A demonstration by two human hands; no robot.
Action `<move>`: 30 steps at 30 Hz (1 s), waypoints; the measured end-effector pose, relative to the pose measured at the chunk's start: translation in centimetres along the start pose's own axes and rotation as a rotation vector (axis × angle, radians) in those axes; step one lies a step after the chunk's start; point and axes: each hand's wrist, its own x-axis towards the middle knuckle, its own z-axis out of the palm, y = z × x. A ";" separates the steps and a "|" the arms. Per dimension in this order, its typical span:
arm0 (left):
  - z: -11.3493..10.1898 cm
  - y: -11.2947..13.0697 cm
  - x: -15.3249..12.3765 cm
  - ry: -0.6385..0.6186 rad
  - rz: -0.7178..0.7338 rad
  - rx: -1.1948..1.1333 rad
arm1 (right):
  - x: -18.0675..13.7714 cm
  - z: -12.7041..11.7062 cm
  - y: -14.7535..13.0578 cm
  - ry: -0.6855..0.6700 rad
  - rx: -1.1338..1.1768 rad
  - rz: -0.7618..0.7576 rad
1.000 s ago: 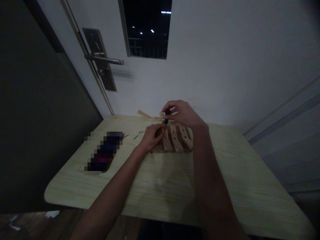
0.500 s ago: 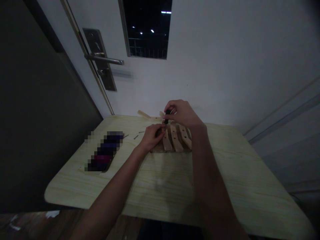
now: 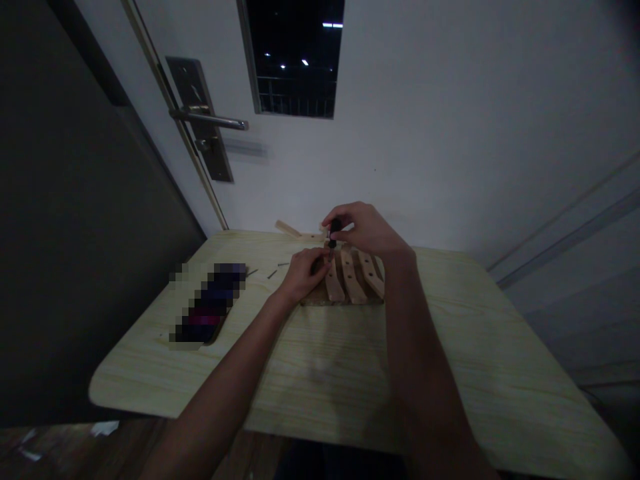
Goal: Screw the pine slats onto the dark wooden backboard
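Note:
A small screwdriver with a black handle stands nearly upright in my right hand, its fingers wrapped about the handle. Its tip points down at the far part of a pale curved wooden strip. Beside that tip, my left hand has thumb and index finger closed in on the strip's left side. Whether a screw sits under the tip is hidden by the fingers. Two more curved strips with round holes lie alongside on a brown wooden board.
Several loose screws lie left of the board. A phone with a blurred screen rests on the left of the pale table. Further wooden pieces lie at the back, against a white door with a metal handle.
My right hand's fingers have shifted and turned slightly around the screwdriver handle. My left hand and the board have stayed in place.

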 end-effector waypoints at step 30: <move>0.0 0.0 0.1 -0.007 0.006 -0.004 | 0.2 0.3 -0.1 0.097 -0.098 0.053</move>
